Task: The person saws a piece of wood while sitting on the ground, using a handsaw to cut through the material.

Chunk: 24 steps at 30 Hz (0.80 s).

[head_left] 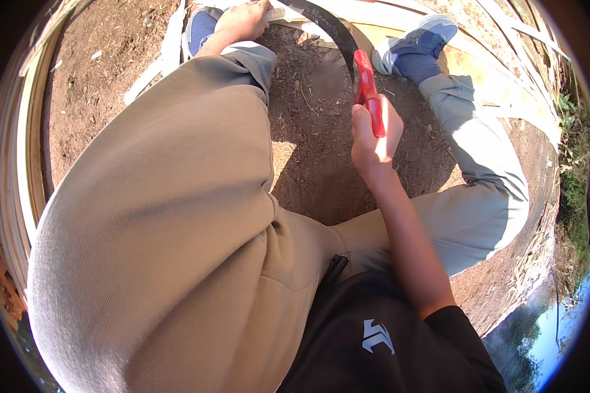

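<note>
My right hand point(379, 134) is wrapped round the red handle point(366, 75) of a handsaw. The saw's dark blade point(331, 29) runs forward and left from the handle, bowed by the lens, and leaves the picture at the top edge. Beside my left shoe point(203, 27), my left hand point(242, 21) is closed at the end of a pale wooden strip point(278, 13). Its fingertips are partly hidden. The blade passes just right of that hand, across the pale wood. Where its teeth meet the wood is not clear.
Brown soil point(314, 108) with wood bits lies between my legs. My right shoe point(421, 42) is by a pale board point(475, 75). Long wooden planks point(29, 131) stretch along the left side. More strips lie at the upper right, beside green plants point(573, 170).
</note>
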Motion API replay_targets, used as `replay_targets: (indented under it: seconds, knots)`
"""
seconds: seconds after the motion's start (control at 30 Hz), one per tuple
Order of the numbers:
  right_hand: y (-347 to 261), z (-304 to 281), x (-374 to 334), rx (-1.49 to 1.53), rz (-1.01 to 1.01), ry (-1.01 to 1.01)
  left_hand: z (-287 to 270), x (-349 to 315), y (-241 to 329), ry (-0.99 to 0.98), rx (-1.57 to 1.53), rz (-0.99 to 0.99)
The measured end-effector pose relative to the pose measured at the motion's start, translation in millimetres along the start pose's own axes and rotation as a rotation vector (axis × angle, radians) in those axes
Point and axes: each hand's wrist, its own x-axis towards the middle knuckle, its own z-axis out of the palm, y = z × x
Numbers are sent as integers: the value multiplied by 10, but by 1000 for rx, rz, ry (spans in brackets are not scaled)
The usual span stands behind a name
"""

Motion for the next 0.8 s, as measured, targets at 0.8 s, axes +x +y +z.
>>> replay_targets:
  seconds: [0.8]
  knots:
    - [-1,487,439,-113,-170,-82,3,118,56,-98,47,19]
